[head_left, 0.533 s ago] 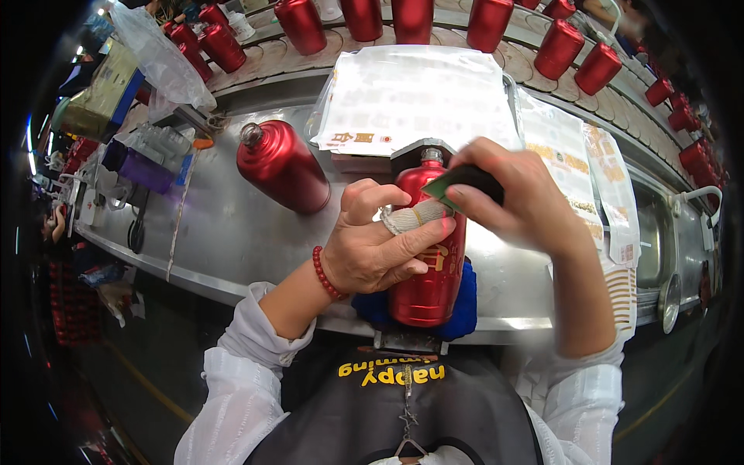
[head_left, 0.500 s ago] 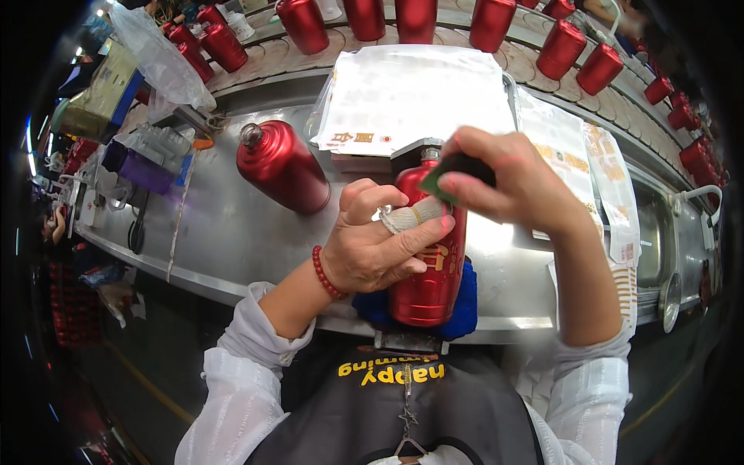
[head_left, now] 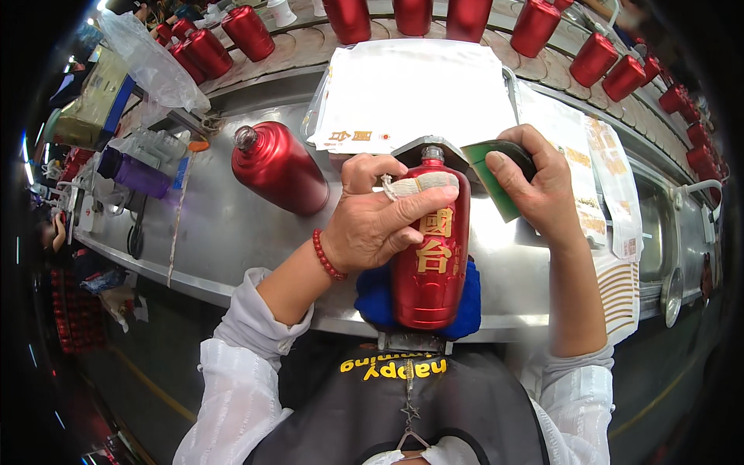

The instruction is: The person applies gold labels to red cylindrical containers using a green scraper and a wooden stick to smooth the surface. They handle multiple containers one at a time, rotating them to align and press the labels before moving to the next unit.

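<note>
The red bottle (head_left: 428, 263) lies lengthwise at the near edge of the steel worktop (head_left: 225, 225), its base toward you on a blue cushion (head_left: 376, 298) and its neck pointing away into a grey metal bracket (head_left: 434, 151). Your left hand (head_left: 380, 221) wraps over the bottle's shoulder, fingers (head_left: 422, 209) closed on it, with one finger bound in white cloth tape (head_left: 422, 183) laid across the top. A red bead bracelet (head_left: 325, 256) sits on that wrist. Your right hand (head_left: 539, 186) is just to the right of the bottle's neck, fingers curled shut around a green flat pad with a dark back (head_left: 496, 174); the pad's near corner is just beside the neck, and you cannot tell from here whether it touches.

Behind the bracket, toward the far edge, lies a stack of white printed sheets (head_left: 411, 93). More printed sheets (head_left: 589, 170) run along the right side of the worktop. To the left, well apart from your hands, a second red bottle (head_left: 279, 167) lies tilted on the steel. Beyond the far edge, a row of red bottles (head_left: 535, 27) stands on a curved conveyor (head_left: 302, 46). At the left end sit a clear plastic bag (head_left: 151, 66) and a purple container (head_left: 139, 177).
</note>
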The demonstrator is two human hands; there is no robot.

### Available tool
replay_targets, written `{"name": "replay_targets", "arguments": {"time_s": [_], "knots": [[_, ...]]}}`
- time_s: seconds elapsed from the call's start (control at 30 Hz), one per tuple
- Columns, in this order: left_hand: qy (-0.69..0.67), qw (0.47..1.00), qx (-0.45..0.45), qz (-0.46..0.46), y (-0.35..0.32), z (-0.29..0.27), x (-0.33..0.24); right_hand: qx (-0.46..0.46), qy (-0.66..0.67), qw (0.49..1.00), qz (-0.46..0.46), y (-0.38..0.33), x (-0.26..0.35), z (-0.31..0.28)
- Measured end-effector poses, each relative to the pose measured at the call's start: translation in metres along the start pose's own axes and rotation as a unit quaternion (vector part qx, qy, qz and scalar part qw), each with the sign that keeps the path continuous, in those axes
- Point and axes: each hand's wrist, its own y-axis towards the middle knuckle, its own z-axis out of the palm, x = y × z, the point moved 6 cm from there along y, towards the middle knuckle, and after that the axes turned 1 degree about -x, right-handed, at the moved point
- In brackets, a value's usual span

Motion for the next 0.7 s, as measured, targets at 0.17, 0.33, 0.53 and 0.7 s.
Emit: {"name": "replay_targets", "arguments": {"time_s": [0.17,0.33,0.53,0.7], "knots": [[0.053,0.994,0.048,0.088,0.004,-0.003,-0.026,-0.024,0.02,0.999,-0.002,-0.016,-0.005,-0.004],[0.037,0.999,0.013,0.03,0.011,-0.008,-0.007,0.028,0.016,0.999,-0.022,-0.018,0.012,0.001],[-0.039,0.981,-0.106,-0.155,-0.019,-0.005,-0.002,0.035,-0.207,0.912,-0.353,-0.023,0.065,0.029],[-0.076,0.967,-0.114,-0.213,-0.053,0.009,-0.016,0.232,0.01,0.95,-0.21,-0.011,0.053,0.044]]}}
